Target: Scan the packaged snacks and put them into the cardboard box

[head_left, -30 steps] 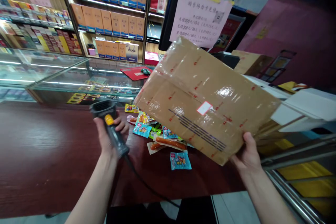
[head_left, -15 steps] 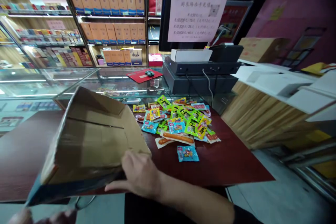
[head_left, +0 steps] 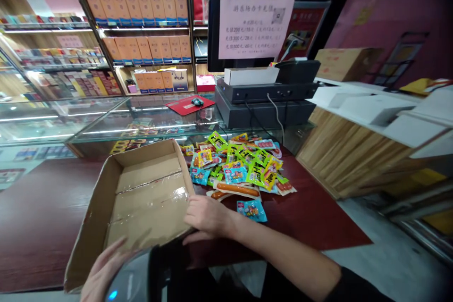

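A shallow open cardboard box (head_left: 148,198) lies on the dark red table, its inside bare. My right hand (head_left: 208,217) grips the box's right wall near the front corner, fingers over the rim. At the box's near left side is my left hand (head_left: 106,266), fingers stretched out over the front edge; a rounded grey device (head_left: 130,276) with a blue light partly covers it. Right of the box lies a heap of small snack packets (head_left: 244,158), green, yellow and blue. Wrapped sausages (head_left: 237,189) lie at its front, and one blue packet (head_left: 252,210) sits apart, close to my right forearm.
Behind the table (head_left: 311,226) runs a glass counter (head_left: 141,122) with a red mouse pad (head_left: 187,105). A monitor bearing a pink notice (head_left: 253,23) stands above a black cash drawer (head_left: 262,111). White boxes (head_left: 368,104) top the wooden cabinet at right.
The box has come down from a tilt to lie flatter on the table. My right hand has shifted right with its rim. My left hand has risen from the bottom edge to the box's front.
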Available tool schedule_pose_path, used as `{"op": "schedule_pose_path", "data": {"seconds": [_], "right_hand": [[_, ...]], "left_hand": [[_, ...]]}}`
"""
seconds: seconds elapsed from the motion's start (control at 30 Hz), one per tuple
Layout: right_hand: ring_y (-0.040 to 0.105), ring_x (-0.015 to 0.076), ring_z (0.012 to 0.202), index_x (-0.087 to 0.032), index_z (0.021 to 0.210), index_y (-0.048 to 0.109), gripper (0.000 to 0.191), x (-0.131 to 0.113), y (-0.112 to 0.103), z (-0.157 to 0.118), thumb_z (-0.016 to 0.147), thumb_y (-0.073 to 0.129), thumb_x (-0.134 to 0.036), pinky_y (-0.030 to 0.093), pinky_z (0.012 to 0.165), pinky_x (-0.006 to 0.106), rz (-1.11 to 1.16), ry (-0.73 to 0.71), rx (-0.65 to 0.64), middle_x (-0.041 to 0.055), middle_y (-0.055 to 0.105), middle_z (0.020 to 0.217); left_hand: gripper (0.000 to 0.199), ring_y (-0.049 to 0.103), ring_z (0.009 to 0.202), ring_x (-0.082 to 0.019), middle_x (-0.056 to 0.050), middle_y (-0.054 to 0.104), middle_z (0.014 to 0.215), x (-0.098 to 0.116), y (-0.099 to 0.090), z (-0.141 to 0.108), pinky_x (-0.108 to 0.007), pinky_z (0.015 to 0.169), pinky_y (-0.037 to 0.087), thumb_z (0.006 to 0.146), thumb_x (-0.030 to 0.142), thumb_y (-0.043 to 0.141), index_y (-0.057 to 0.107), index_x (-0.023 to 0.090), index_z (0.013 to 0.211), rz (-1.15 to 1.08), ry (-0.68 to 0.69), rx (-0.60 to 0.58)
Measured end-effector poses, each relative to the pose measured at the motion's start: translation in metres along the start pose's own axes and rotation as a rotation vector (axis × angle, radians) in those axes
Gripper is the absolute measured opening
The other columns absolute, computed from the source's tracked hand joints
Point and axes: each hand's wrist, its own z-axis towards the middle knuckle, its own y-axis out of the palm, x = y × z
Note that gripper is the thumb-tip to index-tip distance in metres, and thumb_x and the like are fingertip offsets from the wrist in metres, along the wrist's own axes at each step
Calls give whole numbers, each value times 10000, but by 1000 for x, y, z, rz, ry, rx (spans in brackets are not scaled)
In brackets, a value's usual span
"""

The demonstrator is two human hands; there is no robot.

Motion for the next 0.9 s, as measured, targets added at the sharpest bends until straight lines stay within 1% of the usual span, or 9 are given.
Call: {"op": "schedule_pose_path", "data": {"seconds": [0.07, 0.13, 0.3, 0.43, 0.5, 0.6, 0.73, 0.83, 0.9], "right_hand": [[549, 158, 645, -181, 667, 561, 492, 3, 9, -9, 894, 475, -609, 386, 751, 328, 4, 56, 57, 28, 651, 668], [539, 143, 601, -177, 642, 563, 497, -4, 15, -12, 906, 476, -589, 374, 758, 329, 1, 134, 120, 7, 649, 627], [542, 145, 576, -168, 641, 581, 516, -28, 20, -12, 911, 464, -591, 359, 707, 332, -28, 258, 214, 3, 653, 606], [531, 153, 569, -170, 630, 570, 512, -36, 25, -16, 900, 482, -596, 356, 685, 343, -54, 342, 230, 12, 643, 593], [523, 154, 567, -173, 611, 551, 518, -36, 25, -21, 898, 484, -599, 356, 674, 342, -77, 348, 277, 5, 625, 574], [509, 142, 556, -172, 597, 529, 531, -29, 19, -35, 904, 468, -601, 346, 656, 330, -105, 321, 320, -11, 601, 555], [478, 122, 538, -174, 591, 507, 536, -9, 6, -55, 914, 451, -597, 355, 671, 319, -99, 254, 277, -27, 578, 548], [495, 132, 575, -183, 597, 496, 500, 0, -4, -64, 917, 479, -566, 375, 660, 312, -58, 201, 246, -26, 568, 562], [554, 153, 698, -183, 704, 548, 407, -2, -14, -66, 907, 515, -534, 417, 736, 319, 9, 215, 274, -3, 619, 669]], "left_hand": [[484, 696, 714, -295, -101, 709, 799, 3, 10, 6, -377, 616, 559, 657, 537, 697, 637, 193, 993, 65, 181, 1], [547, 672, 598, -241, -91, 694, 748, 3, 16, 16, -322, 564, 544, 661, 596, 673, 610, 168, 997, 120, 253, 25], [672, 653, 533, -223, -90, 694, 711, -11, 22, 33, -303, 533, 535, 632, 741, 607, 601, 153, 957, 139, 191, 31], [789, 662, 550, -246, -84, 703, 700, -22, 26, 34, -335, 554, 545, 499, 844, 582, 634, 171, 907, 70, -6, 26], [803, 662, 542, -251, -76, 704, 684, -23, 32, 37, -339, 544, 544, 456, 849, 594, 647, 181, 898, 48, -55, 5], [772, 660, 523, -255, -76, 706, 673, -13, 44, 44, -337, 513, 537, 451, 821, 623, 653, 185, 887, 15, -21, -39], [705, 678, 598, -263, -81, 719, 751, 10, 63, 44, -349, 581, 552, 470, 730, 703, 644, 204, 936, 29, 19, -51], [658, 670, 663, -268, -82, 701, 789, 28, 68, 37, -371, 653, 548, 520, 682, 720, 625, 208, 966, 68, -81, -1], [598, 650, 685, -263, -64, 674, 795, 43, 67, 36, -374, 668, 539, 557, 663, 710, 616, 222, 949, 58, -176, 14]]}}
